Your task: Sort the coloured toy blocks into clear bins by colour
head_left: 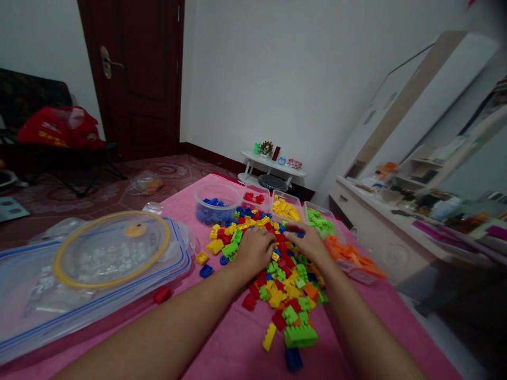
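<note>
A heap of toy building bricks (283,287) in red, yellow, green, blue and orange lies on a pink cloth (233,343). My left hand (254,249) rests knuckles-up on the far part of the heap, fingers curled down into the bricks. My right hand (307,238) lies beside it, fingers bent and pinched around small bricks at the heap's top. What either hand holds is hidden under the fingers. Behind the heap stand clear tubs: a round one with blue bricks (216,203), then red (255,198), yellow (285,207), green (320,220) and orange (350,256).
Clear plastic lids (103,258), one round with a yellow rim, lie at the left on the cloth. Loose bricks (203,264) sit between lids and heap. A white dresser (380,227) stands right, a small white shelf (273,163) by the far wall, a dark door (134,74) behind.
</note>
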A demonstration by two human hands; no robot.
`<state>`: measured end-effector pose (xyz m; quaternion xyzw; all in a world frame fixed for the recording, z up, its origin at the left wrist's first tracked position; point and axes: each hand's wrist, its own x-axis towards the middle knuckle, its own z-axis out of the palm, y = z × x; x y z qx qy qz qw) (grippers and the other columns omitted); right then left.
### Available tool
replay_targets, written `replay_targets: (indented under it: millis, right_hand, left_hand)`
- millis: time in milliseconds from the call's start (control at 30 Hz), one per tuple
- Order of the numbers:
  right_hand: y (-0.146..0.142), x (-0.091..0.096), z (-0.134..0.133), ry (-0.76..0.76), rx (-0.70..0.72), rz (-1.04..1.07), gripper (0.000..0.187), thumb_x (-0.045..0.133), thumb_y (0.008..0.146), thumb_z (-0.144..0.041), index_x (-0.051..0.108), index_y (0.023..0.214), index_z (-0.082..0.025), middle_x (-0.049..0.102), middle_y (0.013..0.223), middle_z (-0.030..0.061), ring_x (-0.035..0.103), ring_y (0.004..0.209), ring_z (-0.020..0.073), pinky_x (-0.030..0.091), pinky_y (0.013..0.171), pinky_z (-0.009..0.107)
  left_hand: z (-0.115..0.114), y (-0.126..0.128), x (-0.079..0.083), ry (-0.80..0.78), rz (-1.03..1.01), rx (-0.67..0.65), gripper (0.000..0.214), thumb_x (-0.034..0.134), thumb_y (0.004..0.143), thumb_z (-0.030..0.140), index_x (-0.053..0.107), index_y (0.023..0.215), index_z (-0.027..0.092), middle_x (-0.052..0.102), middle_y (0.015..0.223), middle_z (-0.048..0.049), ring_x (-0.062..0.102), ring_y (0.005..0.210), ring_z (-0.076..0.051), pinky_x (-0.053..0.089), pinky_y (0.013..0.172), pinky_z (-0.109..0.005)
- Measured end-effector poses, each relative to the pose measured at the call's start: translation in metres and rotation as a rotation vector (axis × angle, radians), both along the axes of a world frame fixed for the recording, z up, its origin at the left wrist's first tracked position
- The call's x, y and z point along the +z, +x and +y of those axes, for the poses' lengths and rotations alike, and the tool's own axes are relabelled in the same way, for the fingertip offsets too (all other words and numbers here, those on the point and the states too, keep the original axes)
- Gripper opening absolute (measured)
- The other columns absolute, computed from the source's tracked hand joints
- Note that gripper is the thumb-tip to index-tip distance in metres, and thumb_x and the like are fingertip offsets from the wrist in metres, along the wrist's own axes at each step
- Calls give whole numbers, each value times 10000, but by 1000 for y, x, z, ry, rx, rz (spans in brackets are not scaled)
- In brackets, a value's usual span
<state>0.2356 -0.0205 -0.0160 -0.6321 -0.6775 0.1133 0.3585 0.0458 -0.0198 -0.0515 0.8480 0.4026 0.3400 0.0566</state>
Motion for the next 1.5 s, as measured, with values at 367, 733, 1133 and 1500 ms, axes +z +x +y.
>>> replay_targets:
  millis: [367,733,1133,1500]
  right_hand:
    - [-15,-13,-28,75,-67,-336,468,719,665,-419,691,1070,-186,688,1023,103,594,978,277,444,882,416]
    - [-18,18,-40,-69,-96,1142,273,738,635,-398,655,813,-208,705,804,9,620,685,161,489,574,263]
    - [-32,4,-39,-95,32,1028,409,745,643,-460,622,953,-223,698,1047,54,656,935,239,550,681,308]
    - [-42,-2,-42,-54,142,990,461,812,598,-287,642,1021,-220,695,1056,43,639,992,196,510,842,285]
  left_hand:
    - [1,1,-2,26,-23,-12,149,549,837,239,673,918,224,675,920,-39,574,910,-216,430,807,-347]
    - [0,1,-1,-17,-121,-11,201,524,867,268,650,1015,217,653,1006,-48,591,947,-201,454,844,-329]
    - [-4,-2,4,46,-247,-109,346,560,858,459,615,1091,209,660,1067,-58,574,1031,-213,411,928,-348]
    - [-1,-1,0,-82,-326,-98,353,603,813,393,631,1089,176,681,995,-73,622,929,-209,480,839,-326]
